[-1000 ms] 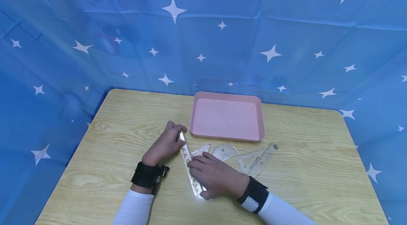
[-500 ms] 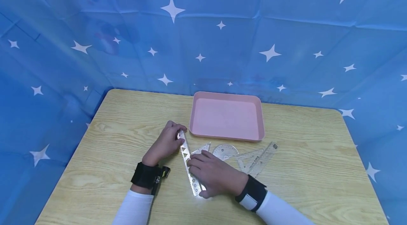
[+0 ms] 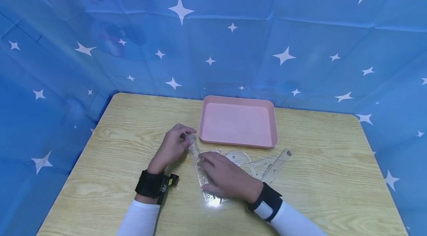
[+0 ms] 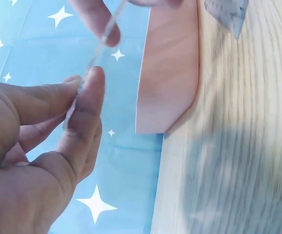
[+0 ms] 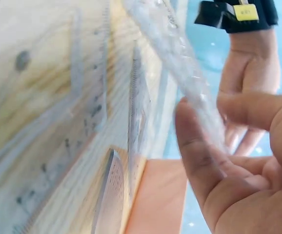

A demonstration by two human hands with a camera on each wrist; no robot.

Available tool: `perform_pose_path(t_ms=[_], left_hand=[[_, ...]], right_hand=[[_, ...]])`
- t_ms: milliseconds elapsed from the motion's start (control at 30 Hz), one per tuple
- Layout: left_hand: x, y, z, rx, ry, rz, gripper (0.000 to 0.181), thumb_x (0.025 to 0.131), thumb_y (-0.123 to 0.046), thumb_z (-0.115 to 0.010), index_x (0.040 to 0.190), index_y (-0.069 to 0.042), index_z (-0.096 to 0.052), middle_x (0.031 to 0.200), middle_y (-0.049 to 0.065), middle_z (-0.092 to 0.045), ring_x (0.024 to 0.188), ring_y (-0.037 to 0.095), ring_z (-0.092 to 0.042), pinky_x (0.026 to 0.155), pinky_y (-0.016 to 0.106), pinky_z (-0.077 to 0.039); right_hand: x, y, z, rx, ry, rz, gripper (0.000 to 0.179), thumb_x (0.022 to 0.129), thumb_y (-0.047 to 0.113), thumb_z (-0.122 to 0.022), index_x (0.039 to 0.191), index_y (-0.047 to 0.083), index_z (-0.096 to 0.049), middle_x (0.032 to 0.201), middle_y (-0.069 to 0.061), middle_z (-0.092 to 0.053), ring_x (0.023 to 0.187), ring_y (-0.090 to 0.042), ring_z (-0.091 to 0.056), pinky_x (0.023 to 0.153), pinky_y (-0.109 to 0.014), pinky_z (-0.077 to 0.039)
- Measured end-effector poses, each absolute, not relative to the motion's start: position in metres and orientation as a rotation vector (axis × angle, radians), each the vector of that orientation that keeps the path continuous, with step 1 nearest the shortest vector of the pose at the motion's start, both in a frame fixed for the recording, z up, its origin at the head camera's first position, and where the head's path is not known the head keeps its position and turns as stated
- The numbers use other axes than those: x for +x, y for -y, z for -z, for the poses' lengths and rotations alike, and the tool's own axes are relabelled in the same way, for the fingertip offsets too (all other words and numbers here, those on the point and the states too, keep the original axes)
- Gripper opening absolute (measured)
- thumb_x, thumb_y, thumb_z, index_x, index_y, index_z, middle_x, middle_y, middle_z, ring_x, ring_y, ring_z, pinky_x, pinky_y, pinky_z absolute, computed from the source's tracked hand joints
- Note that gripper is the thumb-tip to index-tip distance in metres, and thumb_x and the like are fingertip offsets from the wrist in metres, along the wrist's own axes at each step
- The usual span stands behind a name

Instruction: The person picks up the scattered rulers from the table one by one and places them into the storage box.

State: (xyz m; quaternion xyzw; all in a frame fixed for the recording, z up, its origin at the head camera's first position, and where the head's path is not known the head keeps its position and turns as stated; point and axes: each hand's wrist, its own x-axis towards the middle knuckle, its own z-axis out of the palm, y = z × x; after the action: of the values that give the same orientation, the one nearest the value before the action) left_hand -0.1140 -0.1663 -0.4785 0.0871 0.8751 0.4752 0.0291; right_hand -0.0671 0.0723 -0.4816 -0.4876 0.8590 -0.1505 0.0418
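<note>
A clear ruler slants between my two hands left of centre, blurred in the head view. My left hand pinches its far end between thumb and fingers; in the left wrist view the ruler shows edge-on. Lower along it, my right hand holds the ruler between thumb and fingers, as the right wrist view shows. Beside the right hand lie a clear protractor, a set square and another clear ruler. A smaller set square is mostly hidden behind the right hand.
A pink tray stands at the table's back edge, just beyond the hands. The wood-grain table extends to both sides. A blue star-patterned cloth hangs behind it.
The ruler has shifted slightly and lost its bright glare, seeming to lift. The left hand has moved a little up and back, and the right hand's thumb has moved up. The tray stays put.
</note>
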Motion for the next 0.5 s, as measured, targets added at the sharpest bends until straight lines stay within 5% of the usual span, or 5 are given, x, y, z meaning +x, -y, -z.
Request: perform_pose_path(t_ms=[233,367,500], left_hand=[[-0.111,0.162,0.471,0.257,-2.674,-1.592,0.034,0.089,0.01,-0.073,0.12,-0.005,-0.073,0.113,0.012,-0.064,0.095,0.025,-0.065,0.069,0.025,-0.058],[-0.11,0.158,0.468,0.265,-2.658,-1.666,0.035,0.088,0.01,-0.073,0.121,-0.003,-0.073,0.115,0.014,-0.064,0.096,0.026,-0.066,0.071,0.025,-0.057],[-0.109,0.154,0.465,0.272,-2.633,-1.732,0.035,0.089,0.01,-0.072,0.122,-0.001,-0.072,0.116,0.016,-0.064,0.097,0.028,-0.067,0.069,0.025,-0.057]], right_hand=[[-0.07,-0.07,0.472,-1.193,-2.644,0.693,0.073,0.102,0.034,-0.063,0.159,0.001,-0.032,0.156,-0.018,-0.046,0.144,-0.028,-0.047,0.116,-0.04,-0.044],[-0.074,-0.068,0.469,-1.01,-2.543,0.878,0.074,0.102,0.026,-0.064,0.162,0.004,-0.026,0.132,-0.011,-0.064,0.114,-0.018,-0.066,0.094,-0.031,-0.057],[-0.081,-0.068,0.47,-0.866,-2.441,1.076,0.074,0.102,0.016,-0.064,0.164,0.011,-0.026,0.101,0.004,-0.068,0.087,-0.005,-0.064,0.077,-0.023,-0.056]])
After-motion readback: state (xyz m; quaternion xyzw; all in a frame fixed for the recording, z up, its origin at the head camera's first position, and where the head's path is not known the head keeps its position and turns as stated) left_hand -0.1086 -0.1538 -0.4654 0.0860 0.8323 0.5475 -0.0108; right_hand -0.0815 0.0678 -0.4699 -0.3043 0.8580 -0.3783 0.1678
